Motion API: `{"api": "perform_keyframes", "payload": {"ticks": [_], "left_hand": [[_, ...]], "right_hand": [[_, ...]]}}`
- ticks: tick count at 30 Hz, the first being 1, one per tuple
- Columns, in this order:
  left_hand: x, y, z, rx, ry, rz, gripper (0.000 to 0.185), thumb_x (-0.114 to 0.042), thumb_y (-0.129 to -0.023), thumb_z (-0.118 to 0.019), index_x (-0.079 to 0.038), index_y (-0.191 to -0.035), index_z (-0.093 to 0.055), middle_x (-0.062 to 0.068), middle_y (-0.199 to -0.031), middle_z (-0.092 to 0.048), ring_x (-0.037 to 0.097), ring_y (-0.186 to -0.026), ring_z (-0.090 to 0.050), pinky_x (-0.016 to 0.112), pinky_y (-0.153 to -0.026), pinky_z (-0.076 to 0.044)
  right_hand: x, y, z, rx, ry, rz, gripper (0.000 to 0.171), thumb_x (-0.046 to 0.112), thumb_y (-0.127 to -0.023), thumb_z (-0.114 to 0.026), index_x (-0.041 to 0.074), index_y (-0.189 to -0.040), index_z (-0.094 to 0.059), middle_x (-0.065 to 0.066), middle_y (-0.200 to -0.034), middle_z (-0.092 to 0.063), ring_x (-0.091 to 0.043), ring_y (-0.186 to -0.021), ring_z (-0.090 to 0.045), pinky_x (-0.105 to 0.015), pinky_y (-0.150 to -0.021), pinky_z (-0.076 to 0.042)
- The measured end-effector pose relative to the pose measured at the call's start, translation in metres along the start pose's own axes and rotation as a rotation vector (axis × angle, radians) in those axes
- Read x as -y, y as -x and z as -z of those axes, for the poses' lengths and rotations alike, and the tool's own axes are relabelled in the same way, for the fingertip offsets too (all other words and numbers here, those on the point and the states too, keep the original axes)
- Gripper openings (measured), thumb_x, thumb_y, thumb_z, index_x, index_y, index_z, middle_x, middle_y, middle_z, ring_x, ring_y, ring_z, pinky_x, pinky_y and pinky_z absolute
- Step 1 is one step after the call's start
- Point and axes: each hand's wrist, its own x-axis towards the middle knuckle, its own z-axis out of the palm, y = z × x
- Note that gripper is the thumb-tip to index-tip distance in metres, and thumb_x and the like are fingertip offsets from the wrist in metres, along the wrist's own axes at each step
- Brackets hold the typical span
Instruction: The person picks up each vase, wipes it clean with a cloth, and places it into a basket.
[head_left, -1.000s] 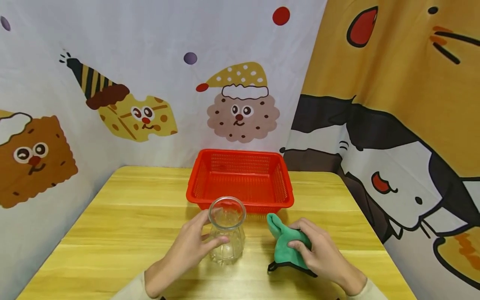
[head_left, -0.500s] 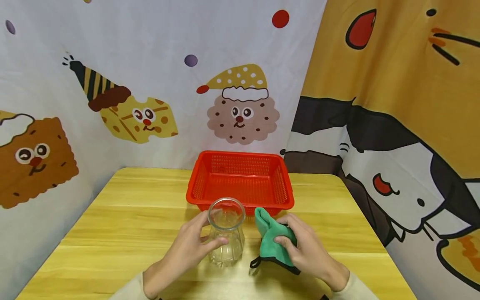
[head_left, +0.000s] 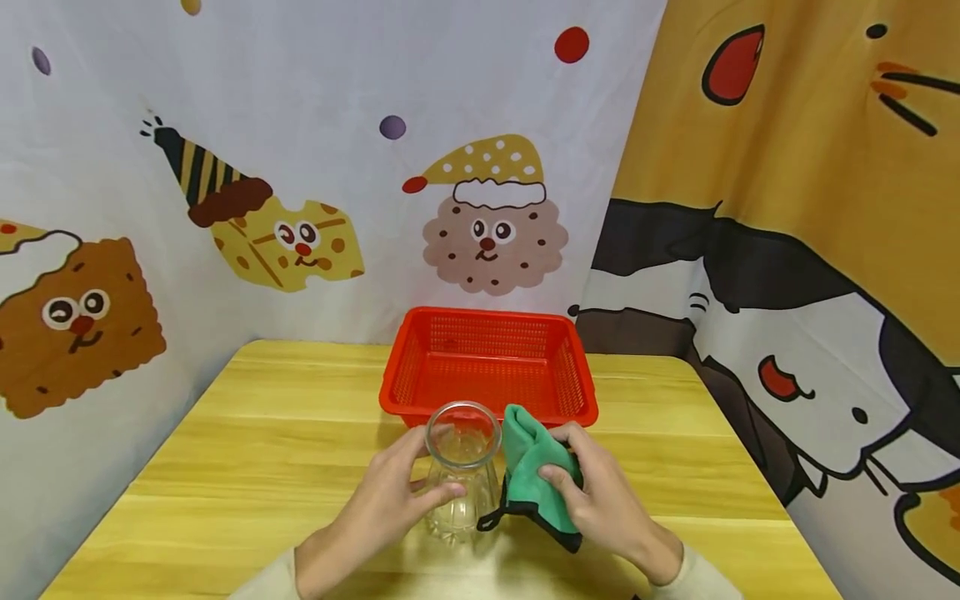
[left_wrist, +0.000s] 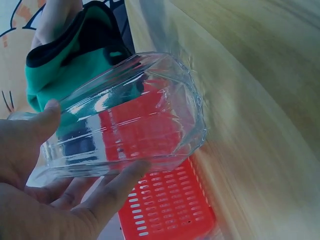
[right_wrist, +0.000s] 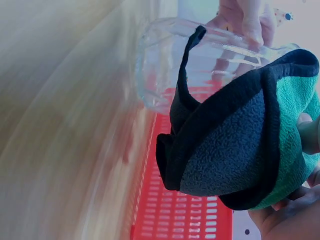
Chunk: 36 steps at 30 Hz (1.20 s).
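Observation:
A clear glass vase (head_left: 461, 492) with a wide round rim and faceted sides stands upright on the wooden table. My left hand (head_left: 386, 492) holds it from the left, thumb in front and fingers behind. In the left wrist view, the vase (left_wrist: 130, 120) shows the red basket through its wall. My right hand (head_left: 607, 500) grips a bunched green cloth (head_left: 536, 467) with black edging and a small loop. The cloth's dark grey underside (right_wrist: 225, 150) shows in the right wrist view. Its left edge is right beside the vase, below rim height.
Just behind the vase sits a red plastic basket (head_left: 388, 392) with perforated sides. The wooden table (head_left: 247, 467) reaches back to a printed curtain (head_left: 322, 100) with cartoon figures. A yellow and black patterned curtain (head_left: 810, 167) hangs along the right side.
My right hand has carried the green cloth leftward, from well apart to right beside the vase. The left hand keeps its hold on the vase. The head view has shifted slightly.

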Motion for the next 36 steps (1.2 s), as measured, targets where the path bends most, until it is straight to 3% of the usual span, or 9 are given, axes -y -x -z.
{"api": "perform_keyframes", "payload": {"ticks": [8,14,17,20,24,31,36], "left_hand": [[0.001,-0.001,0.000,0.001,-0.007,-0.039,0.070,-0.028,-0.094,-0.100,-0.015,-0.154,-0.068,0.013,-0.144,-0.078,0.043,-0.131,-0.079,0.038,-0.084,-0.076],[0.002,-0.002,0.000,0.007,-0.006,-0.030,0.071,-0.028,-0.093,-0.100,-0.012,-0.155,-0.067,0.018,-0.145,-0.078,0.047,-0.132,-0.078,0.036,-0.084,-0.076],[0.001,-0.002,0.000,0.009,-0.004,-0.011,0.073,-0.023,-0.091,-0.101,-0.011,-0.155,-0.067,0.018,-0.145,-0.078,0.046,-0.132,-0.078,0.035,-0.086,-0.075],[0.000,-0.003,0.000,0.007,-0.002,-0.006,0.075,-0.020,-0.090,-0.102,-0.012,-0.156,-0.067,0.016,-0.145,-0.078,0.045,-0.132,-0.078,0.036,-0.087,-0.075],[0.000,-0.004,-0.002,-0.008,-0.039,-0.042,0.074,-0.024,-0.091,-0.102,-0.014,-0.156,-0.068,0.014,-0.143,-0.079,0.042,-0.130,-0.080,0.038,-0.089,-0.076],[0.001,-0.005,0.000,-0.021,-0.092,-0.111,0.081,-0.027,-0.089,-0.100,-0.013,-0.160,-0.065,0.010,-0.144,-0.080,0.034,-0.127,-0.082,0.044,-0.101,-0.075],[0.003,-0.007,0.004,-0.010,-0.151,-0.151,0.076,-0.022,-0.094,-0.095,-0.010,-0.162,-0.064,0.008,-0.142,-0.082,0.028,-0.123,-0.084,0.052,-0.109,-0.071]], "right_hand": [[0.004,-0.006,-0.003,0.041,-0.099,-0.092,0.031,0.011,-0.113,-0.076,0.023,-0.139,-0.065,0.003,-0.119,-0.073,-0.009,-0.101,-0.070,-0.028,-0.082,-0.065],[0.009,-0.012,-0.008,0.068,-0.166,-0.124,0.029,0.014,-0.114,-0.074,0.023,-0.139,-0.064,0.000,-0.119,-0.072,-0.010,-0.102,-0.070,-0.028,-0.083,-0.066],[0.013,-0.015,-0.013,0.082,-0.220,-0.142,0.031,0.015,-0.116,-0.073,0.021,-0.144,-0.062,-0.003,-0.123,-0.074,-0.011,-0.103,-0.073,-0.030,-0.082,-0.069],[0.015,-0.018,-0.018,0.109,-0.262,-0.152,0.041,0.017,-0.117,-0.072,0.020,-0.155,-0.059,-0.005,-0.133,-0.075,-0.012,-0.112,-0.076,-0.031,-0.089,-0.072],[0.015,-0.020,-0.022,0.122,-0.252,-0.132,0.054,0.018,-0.115,-0.074,0.022,-0.166,-0.056,-0.003,-0.142,-0.073,-0.012,-0.123,-0.074,-0.031,-0.101,-0.071],[0.014,-0.022,-0.029,0.083,-0.239,-0.100,0.053,0.011,-0.110,-0.078,0.014,-0.161,-0.066,-0.007,-0.144,-0.066,-0.010,-0.123,-0.073,-0.028,-0.097,-0.071],[0.014,-0.022,-0.033,0.047,-0.179,-0.085,0.050,0.011,-0.107,-0.082,0.008,-0.156,-0.073,-0.010,-0.146,-0.067,-0.009,-0.114,-0.074,-0.026,-0.093,-0.070]]}}
